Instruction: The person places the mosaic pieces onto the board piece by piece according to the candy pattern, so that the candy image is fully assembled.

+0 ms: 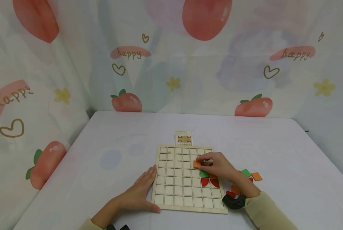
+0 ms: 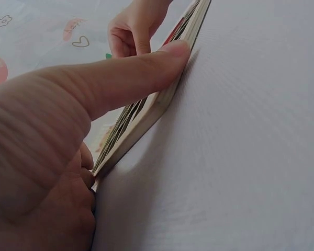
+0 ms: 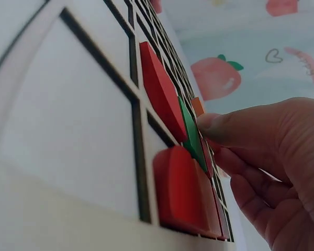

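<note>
A wooden grid board (image 1: 188, 209) lies on the white table. My right hand (image 1: 217, 166) pinches a square orange tile (image 1: 197, 164) between thumb and fingers, right at a cell in the upper right part of the grid. Beside and below that hand, a green tile (image 1: 204, 174) and red rounded pieces (image 1: 214, 182) sit in cells; the hand partly hides other pieces there. With its fingers along the board's left edge and its thumb at the front left corner, my left hand (image 1: 137, 193) rests against the board. In the left wrist view, the thumb (image 2: 141, 76) lies over the rim.
Just behind the board is a small pattern card (image 1: 184, 134) with a gridded picture. To the right, partly under my right forearm, lie loose pieces, among them a green tile (image 1: 246, 172) and an orange tile (image 1: 257, 176). A printed curtain (image 1: 203, 70) hangs behind the table.
</note>
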The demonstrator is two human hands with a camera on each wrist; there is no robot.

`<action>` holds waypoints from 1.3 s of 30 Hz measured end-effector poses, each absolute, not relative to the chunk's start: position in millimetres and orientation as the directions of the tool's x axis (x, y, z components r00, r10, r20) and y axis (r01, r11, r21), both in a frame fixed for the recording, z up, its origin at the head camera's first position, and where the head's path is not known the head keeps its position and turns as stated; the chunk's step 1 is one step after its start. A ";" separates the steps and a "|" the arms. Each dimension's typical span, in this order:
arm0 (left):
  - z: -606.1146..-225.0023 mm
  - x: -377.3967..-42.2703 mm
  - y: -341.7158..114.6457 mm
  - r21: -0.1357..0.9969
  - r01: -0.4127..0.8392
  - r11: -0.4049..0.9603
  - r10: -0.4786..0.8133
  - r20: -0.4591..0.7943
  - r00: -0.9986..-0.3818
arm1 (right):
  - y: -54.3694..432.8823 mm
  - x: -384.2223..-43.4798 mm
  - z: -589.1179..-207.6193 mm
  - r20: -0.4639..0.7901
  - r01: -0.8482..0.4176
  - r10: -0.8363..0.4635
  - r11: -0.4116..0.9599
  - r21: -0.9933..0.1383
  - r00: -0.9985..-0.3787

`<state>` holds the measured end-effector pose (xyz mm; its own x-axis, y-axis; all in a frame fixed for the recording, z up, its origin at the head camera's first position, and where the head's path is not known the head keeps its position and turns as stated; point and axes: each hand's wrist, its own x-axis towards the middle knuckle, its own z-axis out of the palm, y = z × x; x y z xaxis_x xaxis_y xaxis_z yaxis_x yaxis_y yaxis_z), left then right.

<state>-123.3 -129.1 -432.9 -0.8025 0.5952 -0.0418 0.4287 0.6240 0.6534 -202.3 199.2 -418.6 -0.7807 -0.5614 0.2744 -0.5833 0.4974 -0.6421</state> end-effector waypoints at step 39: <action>-434.0 -123.8 -128.7 0.654 0.425 0.626 0.592 -0.045 -0.804 | 190.8 -202.9 -416.2 0.206 -0.559 -0.574 0.549 -0.621 -0.792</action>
<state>-123.8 -128.7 -434.0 -0.8045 0.5923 -0.0447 0.4248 0.6263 0.6537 -202.9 190.8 -416.2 -0.7923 -0.5742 0.2061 -0.5593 0.5486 -0.6215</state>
